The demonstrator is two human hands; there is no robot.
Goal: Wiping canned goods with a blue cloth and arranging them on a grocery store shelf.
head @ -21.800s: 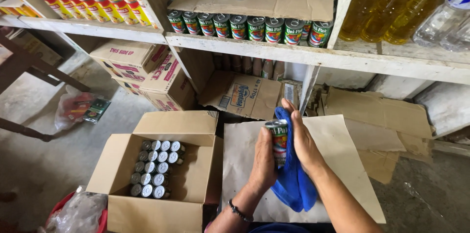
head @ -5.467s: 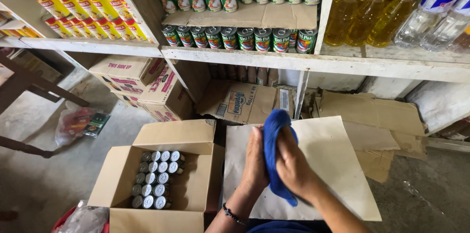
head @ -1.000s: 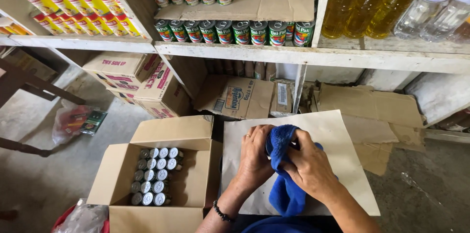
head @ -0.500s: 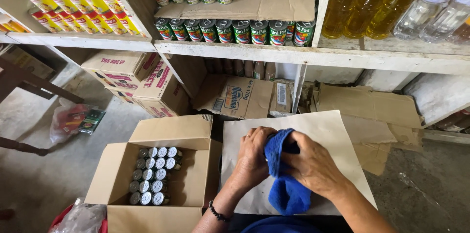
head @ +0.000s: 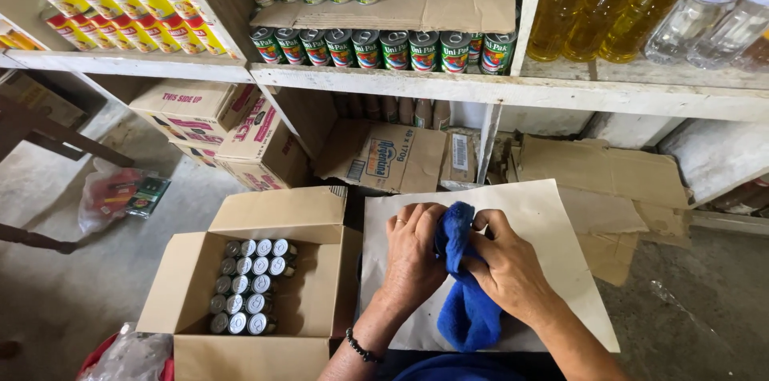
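Note:
My left hand (head: 412, 257) and my right hand (head: 505, 265) are pressed together around a blue cloth (head: 465, 301) over a flat sheet of pale cardboard (head: 553, 229). The cloth bunches between the palms and hangs down toward me. Whatever is wrapped inside the cloth is hidden. To the left stands an open cardboard box (head: 264, 277) with several silver-topped cans (head: 248, 285) packed upright in its left half. A dark bead bracelet sits on my left wrist.
White shelves (head: 384, 76) ahead carry rows of green-labelled cans (head: 384, 48), red-and-yellow cans (head: 120, 4) and bottles of yellow oil (head: 617, 4). Closed cartons (head: 224, 129) and flattened cardboard (head: 609, 181) lie under the shelf. A plastic bag (head: 112, 193) lies on the concrete floor at left.
Both hands have stayed over the cardboard sheet, kneading the blue cloth. My right hand has shifted slightly lower and closer around the cloth. The box has not moved.

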